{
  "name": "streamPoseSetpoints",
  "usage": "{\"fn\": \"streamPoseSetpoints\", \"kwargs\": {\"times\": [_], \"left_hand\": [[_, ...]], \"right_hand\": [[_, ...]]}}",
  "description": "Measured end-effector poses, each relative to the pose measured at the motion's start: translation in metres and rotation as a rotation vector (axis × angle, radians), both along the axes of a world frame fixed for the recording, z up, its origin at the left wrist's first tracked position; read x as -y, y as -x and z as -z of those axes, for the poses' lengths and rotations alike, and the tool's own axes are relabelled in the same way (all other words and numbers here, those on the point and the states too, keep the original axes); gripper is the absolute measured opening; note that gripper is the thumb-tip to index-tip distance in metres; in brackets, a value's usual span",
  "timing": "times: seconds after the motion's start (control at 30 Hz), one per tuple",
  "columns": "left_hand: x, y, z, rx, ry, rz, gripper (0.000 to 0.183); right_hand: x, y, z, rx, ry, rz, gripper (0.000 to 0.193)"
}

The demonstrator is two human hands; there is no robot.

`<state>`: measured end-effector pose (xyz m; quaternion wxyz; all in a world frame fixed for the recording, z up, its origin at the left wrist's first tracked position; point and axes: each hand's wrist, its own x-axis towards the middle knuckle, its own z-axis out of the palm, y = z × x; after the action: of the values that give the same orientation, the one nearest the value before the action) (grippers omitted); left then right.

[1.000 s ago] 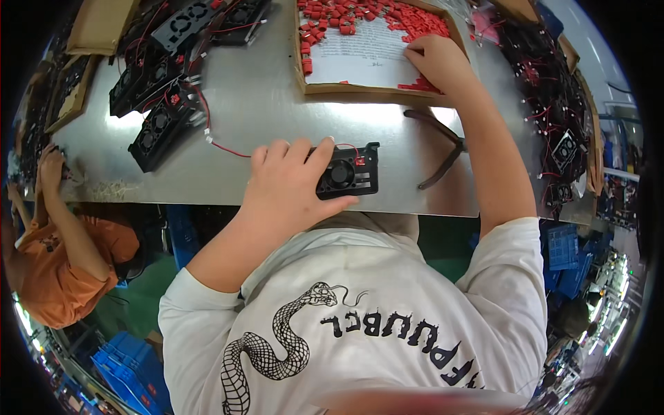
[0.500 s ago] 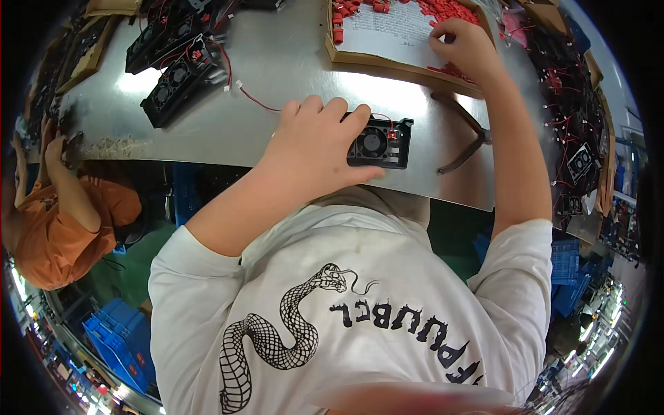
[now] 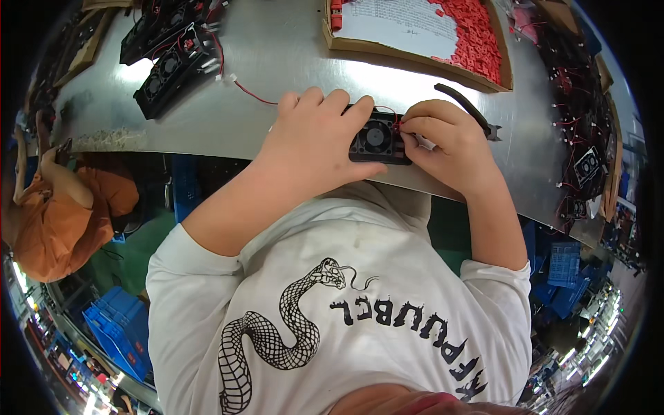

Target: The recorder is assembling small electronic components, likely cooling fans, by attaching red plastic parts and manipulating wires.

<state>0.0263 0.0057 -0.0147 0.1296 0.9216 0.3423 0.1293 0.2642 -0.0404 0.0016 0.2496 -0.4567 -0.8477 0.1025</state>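
Between the spread thumb and fingers of my left hand (image 3: pixel 308 142) I grip the black fan unit (image 3: pixel 377 137); just right of them, the fingertips of my right hand (image 3: pixel 449 142) pinch a small red piece (image 3: pixel 399 126) at its end.

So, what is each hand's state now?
Left hand: holding black fan unit.
Right hand: nearly closed at the unit's right end; whether gripping anything cannot be told.
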Motion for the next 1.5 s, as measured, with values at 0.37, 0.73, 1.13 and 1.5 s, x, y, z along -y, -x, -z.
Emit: {"fn": "streamPoseSetpoints", "kwargs": {"times": [0.37, 0.73, 1.13, 1.5], "left_hand": [[0.002, -0.001, 0.000, 0.002, -0.008, 0.019, 0.074], [0.004, -0.001, -0.002, 0.012, -0.035, 0.019, 0.073], [0.005, 0.008, -0.004, 0.014, -0.029, 0.028, 0.074], [0.001, -0.010, -0.005, 0.002, 0.014, 0.065, 0.072]], "right_hand": [[0.001, -0.006, -0.002, 0.002, 0.079, -0.021, 0.021], [0.006, 0.001, -0.008, 0.055, 0.224, 0.039, 0.023], [0.048, -0.049, 0.021, 0.203, 0.266, 0.551, 0.081], [0.003, -0.009, -0.044, -1.155, 0.435, -0.262, 0.048]]}}
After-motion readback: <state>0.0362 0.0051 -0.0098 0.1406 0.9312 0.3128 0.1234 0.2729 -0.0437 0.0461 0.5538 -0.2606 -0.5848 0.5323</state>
